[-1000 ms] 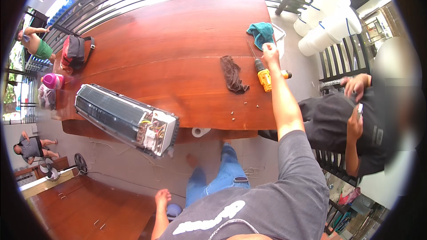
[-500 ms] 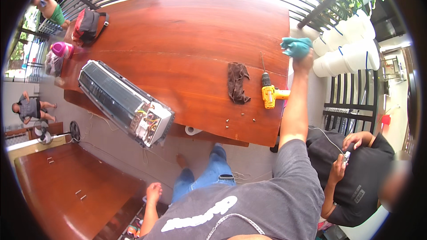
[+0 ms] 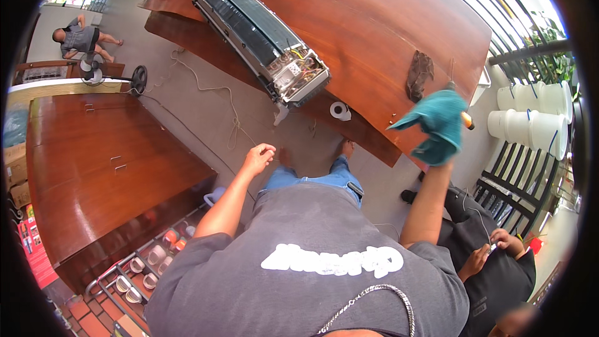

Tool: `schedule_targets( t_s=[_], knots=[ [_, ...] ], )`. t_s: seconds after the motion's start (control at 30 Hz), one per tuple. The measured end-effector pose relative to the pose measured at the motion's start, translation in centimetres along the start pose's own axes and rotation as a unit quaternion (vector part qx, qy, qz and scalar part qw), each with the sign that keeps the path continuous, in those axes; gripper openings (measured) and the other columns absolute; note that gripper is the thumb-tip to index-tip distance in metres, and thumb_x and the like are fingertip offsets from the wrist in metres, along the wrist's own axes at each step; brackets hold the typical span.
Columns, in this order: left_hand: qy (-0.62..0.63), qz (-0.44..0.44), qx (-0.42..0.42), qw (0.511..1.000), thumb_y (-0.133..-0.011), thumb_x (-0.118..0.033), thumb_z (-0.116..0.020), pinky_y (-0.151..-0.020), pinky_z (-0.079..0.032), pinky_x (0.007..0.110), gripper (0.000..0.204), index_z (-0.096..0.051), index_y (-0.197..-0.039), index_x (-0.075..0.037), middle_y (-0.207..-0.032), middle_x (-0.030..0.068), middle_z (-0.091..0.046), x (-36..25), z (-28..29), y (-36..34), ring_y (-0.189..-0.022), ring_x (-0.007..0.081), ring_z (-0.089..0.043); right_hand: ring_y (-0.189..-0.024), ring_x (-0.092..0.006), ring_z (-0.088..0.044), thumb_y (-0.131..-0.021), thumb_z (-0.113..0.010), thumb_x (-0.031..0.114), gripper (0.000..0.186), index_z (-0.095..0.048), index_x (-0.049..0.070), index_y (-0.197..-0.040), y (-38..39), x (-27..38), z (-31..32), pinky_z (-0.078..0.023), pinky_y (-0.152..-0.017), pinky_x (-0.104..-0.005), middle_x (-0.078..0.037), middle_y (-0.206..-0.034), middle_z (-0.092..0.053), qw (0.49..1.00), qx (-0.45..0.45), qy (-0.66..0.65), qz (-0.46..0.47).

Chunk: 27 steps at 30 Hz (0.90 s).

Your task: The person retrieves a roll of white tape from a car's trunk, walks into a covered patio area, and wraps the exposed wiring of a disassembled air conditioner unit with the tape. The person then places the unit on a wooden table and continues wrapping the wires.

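Note:
My right hand [image 3: 443,163] grips a teal cloth [image 3: 440,126], which hangs over it above the table's near right part and hides most of the fingers. My left hand [image 3: 259,160] is loosely curled in the air in front of my waist, with nothing visible in it. Nearest to that hand is an air conditioner indoor unit [image 3: 256,31] without its cover, lying slanted on the reddish wooden table [image 3: 374,31]. Coloured wires show at its near end. Behind the cloth, a drill [image 3: 467,120] is mostly covered. A dark brown rag [image 3: 419,76] lies beside it.
A white roll [image 3: 340,110] sits on the bench [image 3: 368,134] under the table edge. Cords cross the floor. A second wooden table [image 3: 93,175] stands left, with a fan [image 3: 92,70] behind. At right are white buckets [image 3: 530,126], a black chair [image 3: 518,178] and a seated person [image 3: 499,281].
My right hand has drawn the teal cloth back from the table's right edge toward me, and the cloth now hangs unfolded. My left hand has come up and forward. The view has shifted.

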<state>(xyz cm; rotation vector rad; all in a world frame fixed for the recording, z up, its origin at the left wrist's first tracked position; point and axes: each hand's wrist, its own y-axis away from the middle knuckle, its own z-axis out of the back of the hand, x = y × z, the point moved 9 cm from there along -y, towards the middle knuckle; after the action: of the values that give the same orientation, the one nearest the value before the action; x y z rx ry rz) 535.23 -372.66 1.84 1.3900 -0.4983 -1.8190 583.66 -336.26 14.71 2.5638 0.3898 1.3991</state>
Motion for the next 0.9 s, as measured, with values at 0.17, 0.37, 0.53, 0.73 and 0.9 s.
schedule_targets(
  t_s=[0.17, 0.37, 0.53, 0.73, 0.9],
  knots=[
    [0.079, -0.088, 0.017, 0.993, -0.103, -0.022, -0.064, -0.079, -0.059, 0.030, 0.027, -0.071, -0.122, -0.004, -0.104, 0.0039, -0.071, -3.0, 2.5, -1.7, -0.092, 0.0126, -0.069, -0.089, -0.0114, -0.066, -0.107, -0.064, 0.026, 0.023, -0.068, 0.008, -0.121, 3.4, -16.2, -6.1, -0.055, -0.081, -0.0294, -0.002, -0.104, -0.069, 0.975, -0.075, 0.207, -0.029],
    [0.199, -0.064, 0.095, 0.973, -0.102, -0.020, -0.066, -0.106, -0.051, 0.038, 0.064, -0.042, -0.158, -0.001, -0.145, 0.0121, -0.057, -7.9, 3.7, -6.9, -0.129, 0.0208, -0.058, -0.092, -0.0139, -0.065, -0.101, -0.070, 0.014, 0.024, -0.061, 0.006, -0.123, 0.2, -25.7, -18.6, -0.054, -0.082, -0.0307, -0.008, -0.107, -0.070, 0.962, -0.099, 0.236, 0.096],
    [0.241, -0.038, 0.192, 0.951, -0.099, -0.015, -0.067, -0.116, -0.044, 0.045, 0.079, -0.026, -0.163, 0.007, -0.154, 0.0173, -0.050, -12.3, 3.5, -10.5, -0.138, 0.0244, -0.052, -0.102, -0.0356, -0.065, -0.097, -0.064, 0.006, 0.021, -0.057, 0.004, -0.117, 5.7, -29.6, -24.2, -0.050, -0.095, -0.0413, -0.018, -0.108, -0.063, 0.890, -0.184, 0.363, 0.205],
    [0.245, -0.004, 0.237, 0.940, -0.103, -0.016, -0.066, -0.113, -0.049, 0.047, 0.058, -0.044, -0.150, 0.010, -0.145, 0.0202, -0.058, -12.9, 5.2, -11.0, -0.133, 0.0297, -0.059, -0.102, -0.0291, -0.065, -0.103, -0.059, 0.012, 0.019, -0.055, 0.004, -0.121, 2.2, -33.4, -19.5, -0.050, -0.094, -0.0396, -0.015, -0.108, -0.065, 0.922, -0.215, 0.297, 0.126],
    [0.205, 0.032, 0.241, 0.948, -0.104, -0.020, -0.066, -0.110, -0.052, 0.047, 0.047, -0.055, -0.140, 0.008, -0.137, 0.0237, -0.065, -14.4, 6.5, -11.4, -0.131, 0.0358, -0.063, -0.114, -0.0428, -0.061, -0.107, -0.053, 0.019, 0.023, -0.057, 0.002, -0.123, -0.6, -35.2, -18.1, -0.048, -0.100, -0.0456, -0.023, -0.119, -0.065, 0.870, -0.380, 0.299, 0.094]
  ],
)
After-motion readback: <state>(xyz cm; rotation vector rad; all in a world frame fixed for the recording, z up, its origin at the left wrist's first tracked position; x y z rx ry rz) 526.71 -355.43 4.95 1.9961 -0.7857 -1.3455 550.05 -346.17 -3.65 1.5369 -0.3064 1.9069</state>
